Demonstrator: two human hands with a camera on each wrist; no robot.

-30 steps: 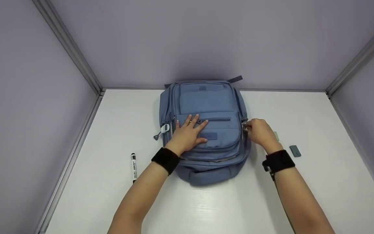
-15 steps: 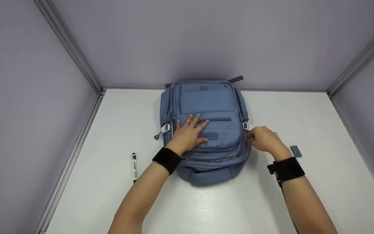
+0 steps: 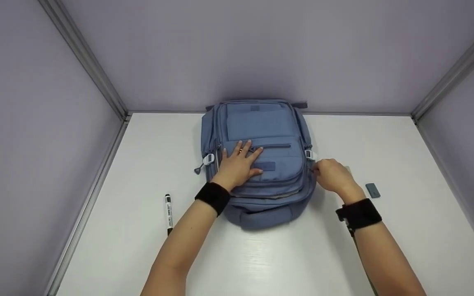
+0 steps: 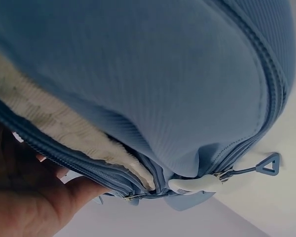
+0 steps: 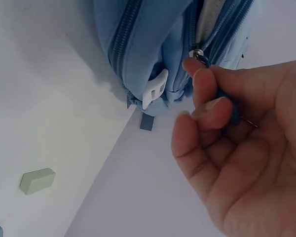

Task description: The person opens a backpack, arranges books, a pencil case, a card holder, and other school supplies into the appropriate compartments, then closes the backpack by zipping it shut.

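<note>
A blue backpack (image 3: 261, 123) lies front side up on the white table, its carry handle toward me. My left hand (image 3: 237, 166) rests on its front panel with spread fingers. At the right side, my right hand (image 3: 335, 176) pinches a blue zipper pull (image 5: 235, 116) between thumb and curled fingers, as the right wrist view shows. Just above that hand sits a white buckle (image 3: 310, 155); a second white buckle (image 3: 208, 159) is on the left side. In the left wrist view, beige lining (image 4: 64, 116) shows through a parted zipper beside the left hand.
A black-and-white marker (image 3: 168, 211) lies left of the backpack, partly behind the left forearm. To the right are a small dark grey-green block (image 3: 372, 190) and a pale green block (image 5: 38, 180), mostly hidden by the right hand in the head view. Grey walls enclose the table.
My right hand has moved toward me along the backpack's right side, from the white buckle to below it, uncovering the buckle. My left hand stays on the front panel.
</note>
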